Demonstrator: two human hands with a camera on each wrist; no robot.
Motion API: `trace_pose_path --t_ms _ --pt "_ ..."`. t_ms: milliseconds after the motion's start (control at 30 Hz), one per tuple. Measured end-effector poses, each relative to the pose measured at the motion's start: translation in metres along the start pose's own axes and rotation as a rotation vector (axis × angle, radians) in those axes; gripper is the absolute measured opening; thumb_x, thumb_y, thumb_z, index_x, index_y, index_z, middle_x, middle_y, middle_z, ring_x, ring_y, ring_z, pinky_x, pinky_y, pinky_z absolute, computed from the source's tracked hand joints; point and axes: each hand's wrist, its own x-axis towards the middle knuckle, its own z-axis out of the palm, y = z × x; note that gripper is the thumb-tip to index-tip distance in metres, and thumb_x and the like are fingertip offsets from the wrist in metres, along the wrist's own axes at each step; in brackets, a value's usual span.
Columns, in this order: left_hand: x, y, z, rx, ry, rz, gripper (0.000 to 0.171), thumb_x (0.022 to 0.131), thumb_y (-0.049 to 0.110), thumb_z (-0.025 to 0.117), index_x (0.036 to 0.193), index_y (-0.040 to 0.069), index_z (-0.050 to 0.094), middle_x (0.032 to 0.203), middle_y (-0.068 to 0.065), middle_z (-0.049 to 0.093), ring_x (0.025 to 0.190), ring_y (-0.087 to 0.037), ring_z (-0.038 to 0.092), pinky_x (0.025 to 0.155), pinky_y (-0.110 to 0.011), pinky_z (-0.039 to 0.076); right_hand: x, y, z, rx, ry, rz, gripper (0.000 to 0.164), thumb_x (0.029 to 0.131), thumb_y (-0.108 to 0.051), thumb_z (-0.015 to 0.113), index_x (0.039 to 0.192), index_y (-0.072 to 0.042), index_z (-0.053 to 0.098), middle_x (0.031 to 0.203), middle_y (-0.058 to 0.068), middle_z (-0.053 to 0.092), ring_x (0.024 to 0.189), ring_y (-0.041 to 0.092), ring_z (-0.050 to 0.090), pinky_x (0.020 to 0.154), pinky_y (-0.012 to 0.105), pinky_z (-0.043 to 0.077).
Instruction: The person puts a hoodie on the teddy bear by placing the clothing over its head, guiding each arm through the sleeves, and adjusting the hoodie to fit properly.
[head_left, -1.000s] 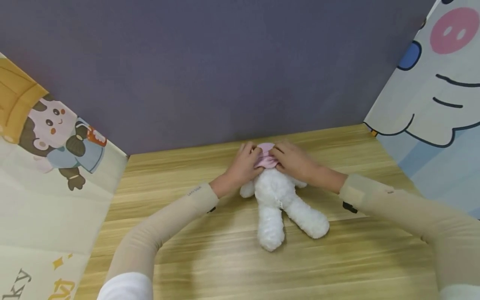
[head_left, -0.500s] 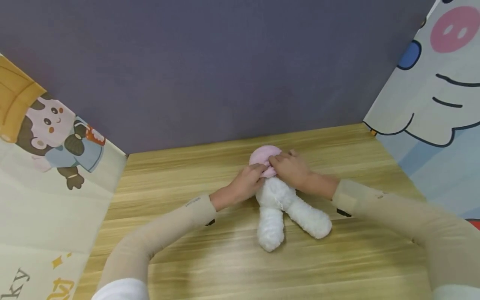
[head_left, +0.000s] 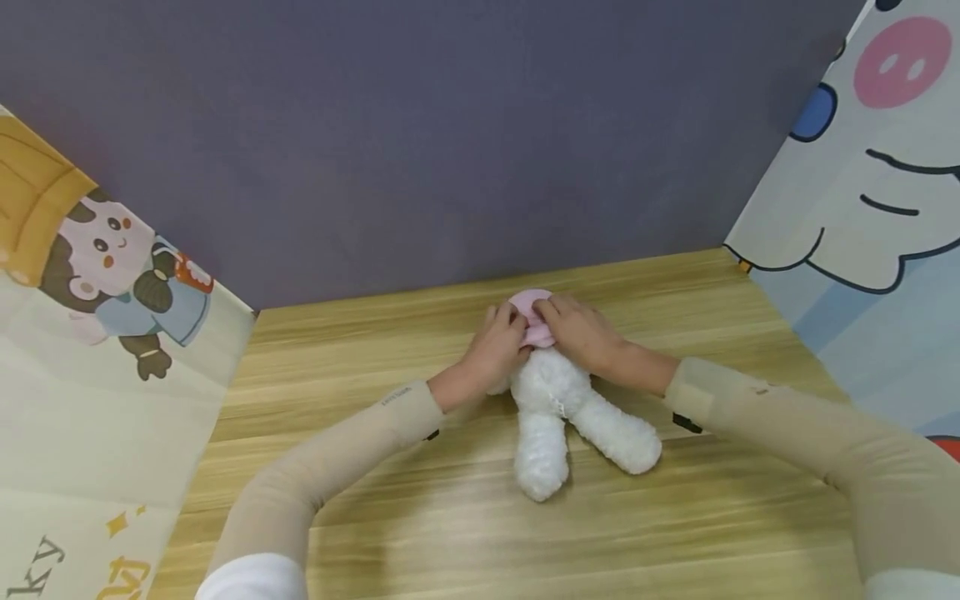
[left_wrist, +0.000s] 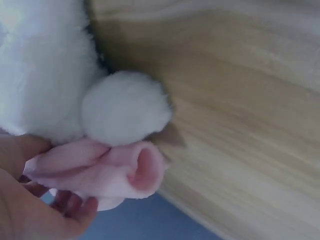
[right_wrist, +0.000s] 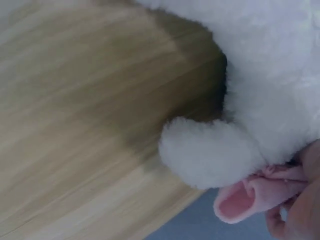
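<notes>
A white plush toy (head_left: 551, 383) lies on the wooden table, its legs pointing toward me. Over its upper end is a pink doll garment (head_left: 531, 298), with a tube-like opening on each side in the wrist views. My left hand (head_left: 491, 346) pinches the garment's left side, thumb near the plush body and fingers curled around the fabric (left_wrist: 90, 172). From the other side, my right hand (head_left: 588, 337) pinches the same garment, beside a stubby plush arm (right_wrist: 210, 155). Another plush arm (left_wrist: 125, 107) sticks out just above the garment in the left wrist view. The toy's head is largely hidden.
The wooden tabletop (head_left: 375, 342) meets a dark grey-purple panel (head_left: 450, 150) just beyond the toy. Printed cartoon panels stand at the left (head_left: 82, 333) and right (head_left: 877, 208) edges of the table.
Both hands came down toward the toy's body, drawing the pink garment nearer; the left hand has since shifted slightly back up. The plush legs have barely moved.
</notes>
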Motion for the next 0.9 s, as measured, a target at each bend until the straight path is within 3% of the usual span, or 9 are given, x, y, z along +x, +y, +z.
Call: trace_pose_path --t_ms 67,167,267,367,467,567,633,733,900 --pt "0.000 0.001 0.004 0.097 0.014 0.041 0.034 0.094 0.026 0.074 0.116 0.001 0.066 0.116 -0.013 0.062 0.112 -0.028 0.055 0.105 -0.039 0.041 -0.001 -0.002 0.001 -0.031 -0.001 -0.006 0.037 0.087 -0.003 0.076 0.121 0.001 0.059 0.110 0.017 0.067 0.105 0.035 0.064 0.079 0.047 0.052" --pt "-0.002 0.003 0.010 0.178 0.051 0.090 0.031 0.092 0.027 0.076 0.111 0.005 0.068 0.105 -0.007 0.068 0.102 -0.023 0.061 0.102 -0.036 0.044 -0.003 -0.003 0.005 -0.057 -0.009 -0.022 0.027 0.086 -0.004 0.078 0.106 -0.003 0.060 0.097 0.011 0.068 0.094 0.031 0.065 0.073 0.042 0.045" --pt "-0.003 0.003 0.016 0.149 0.116 0.124 0.019 0.092 0.019 0.075 0.105 0.006 0.070 0.092 -0.005 0.069 0.089 -0.021 0.064 0.090 -0.034 0.051 -0.003 -0.005 0.009 -0.048 -0.014 -0.039 0.020 0.089 -0.011 0.077 0.095 -0.006 0.058 0.088 0.008 0.066 0.085 0.029 0.064 0.071 0.040 0.043" --pt "-0.002 0.002 0.020 0.067 0.162 0.152 0.008 0.094 0.008 0.070 0.102 0.005 0.069 0.084 -0.006 0.068 0.081 -0.022 0.066 0.079 -0.034 0.055 -0.001 -0.003 0.012 -0.024 -0.008 -0.050 0.020 0.090 -0.016 0.076 0.093 -0.006 0.059 0.087 0.008 0.066 0.086 0.030 0.065 0.074 0.042 0.048" --pt "-0.001 0.000 0.019 -0.054 0.140 0.097 0.012 0.095 0.005 0.068 0.104 0.002 0.061 0.093 -0.010 0.063 0.086 -0.024 0.063 0.079 -0.035 0.054 0.000 0.002 0.014 0.031 0.039 -0.051 0.018 0.090 -0.007 0.074 0.097 -0.002 0.058 0.092 0.013 0.063 0.091 0.034 0.062 0.080 0.046 0.051" --pt "0.002 -0.003 0.013 -0.141 0.089 -0.024 0.035 0.094 0.014 0.072 0.119 0.000 0.051 0.114 -0.016 0.052 0.105 -0.029 0.053 0.090 -0.037 0.049 0.002 0.009 0.013 0.098 0.100 -0.041 0.029 0.085 0.003 0.074 0.108 0.004 0.057 0.105 0.022 0.058 0.101 0.040 0.056 0.089 0.049 0.050" --pt "0.004 -0.005 0.009 -0.134 0.061 -0.084 0.052 0.092 0.022 0.076 0.129 -0.001 0.047 0.125 -0.018 0.047 0.115 -0.031 0.046 0.098 -0.039 0.044 0.003 0.012 0.011 0.120 0.114 -0.034 0.039 0.085 0.002 0.076 0.117 0.008 0.055 0.114 0.026 0.056 0.107 0.043 0.052 0.095 0.050 0.048" --pt "0.007 -0.007 0.008 -0.029 0.045 -0.070 0.056 0.091 0.029 0.078 0.130 -0.002 0.052 0.130 -0.018 0.051 0.122 -0.033 0.043 0.105 -0.040 0.039 0.005 0.015 0.007 0.108 0.076 -0.029 0.043 0.085 0.000 0.076 0.122 0.007 0.055 0.118 0.025 0.058 0.112 0.043 0.053 0.097 0.052 0.047" --pt "0.008 -0.007 0.014 0.095 0.075 0.017 0.041 0.090 0.028 0.079 0.118 0.005 0.063 0.118 -0.010 0.058 0.112 -0.027 0.049 0.100 -0.036 0.042 0.005 0.015 0.006 0.125 0.011 0.017 0.036 0.089 -0.002 0.073 0.119 0.001 0.054 0.113 0.021 0.066 0.110 0.040 0.060 0.094 0.057 0.047"
